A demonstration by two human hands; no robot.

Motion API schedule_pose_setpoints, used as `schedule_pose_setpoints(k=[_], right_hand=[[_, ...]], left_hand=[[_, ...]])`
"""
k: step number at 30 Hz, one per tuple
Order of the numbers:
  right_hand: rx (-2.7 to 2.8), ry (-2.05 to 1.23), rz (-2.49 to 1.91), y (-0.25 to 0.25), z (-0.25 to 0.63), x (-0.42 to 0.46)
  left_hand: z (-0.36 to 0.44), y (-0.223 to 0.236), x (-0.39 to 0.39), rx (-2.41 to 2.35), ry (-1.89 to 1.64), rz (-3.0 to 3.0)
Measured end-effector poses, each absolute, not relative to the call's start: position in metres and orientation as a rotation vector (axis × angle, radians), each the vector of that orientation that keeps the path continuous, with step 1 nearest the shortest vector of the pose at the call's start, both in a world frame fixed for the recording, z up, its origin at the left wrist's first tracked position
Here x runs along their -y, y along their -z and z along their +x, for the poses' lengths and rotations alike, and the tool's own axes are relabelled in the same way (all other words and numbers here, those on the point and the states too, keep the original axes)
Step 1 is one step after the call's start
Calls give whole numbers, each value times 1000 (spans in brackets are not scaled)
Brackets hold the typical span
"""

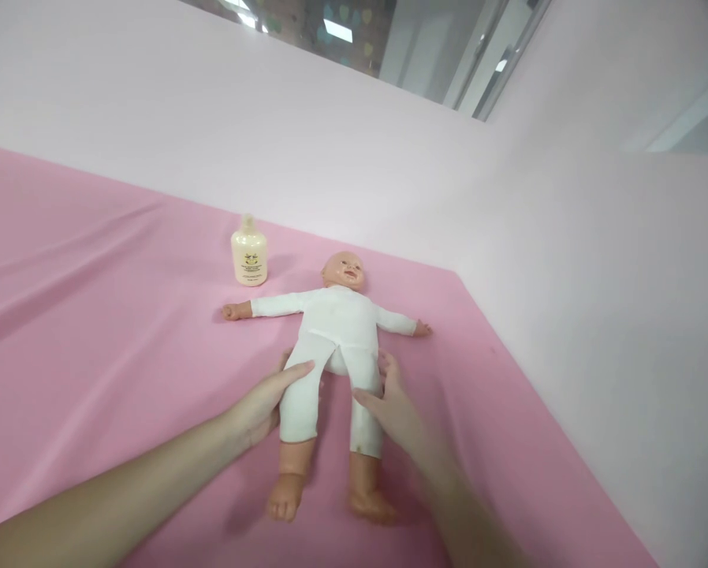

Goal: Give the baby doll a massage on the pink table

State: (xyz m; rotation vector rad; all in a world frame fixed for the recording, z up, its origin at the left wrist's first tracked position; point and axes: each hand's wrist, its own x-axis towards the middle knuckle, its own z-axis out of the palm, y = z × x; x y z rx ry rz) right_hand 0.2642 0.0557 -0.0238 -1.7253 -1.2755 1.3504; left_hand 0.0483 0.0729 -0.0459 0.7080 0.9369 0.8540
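Observation:
A baby doll in a white cloth body lies on its back on the pink sheet, arms spread wide and bare feet toward me. My left hand is closed around the outer side of the doll's leg on the left, thumb on top of the thigh and the other fingers mostly hidden behind it. On the other leg, my right hand grips from the right side, its thumb across the front and its fingertips along the outer thigh. Both of the doll's lower legs hang free of my hands.
A cream-coloured bottle with a printed label stands upright near the doll's outstretched arm on the left. White wall rises behind the sheet and along the right side. A window is set in the wall at the top.

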Motion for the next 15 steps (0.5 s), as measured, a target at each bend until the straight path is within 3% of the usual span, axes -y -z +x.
schedule_pose_setpoints(k=[8,15], right_hand=[[709,-1916,-1237,44,270,-60],[715,-1949,-979,38,265,-50]], left_hand=[[49,52,-76,-1032,-998,986],[50,67,-79,-1099,-1009,1274]])
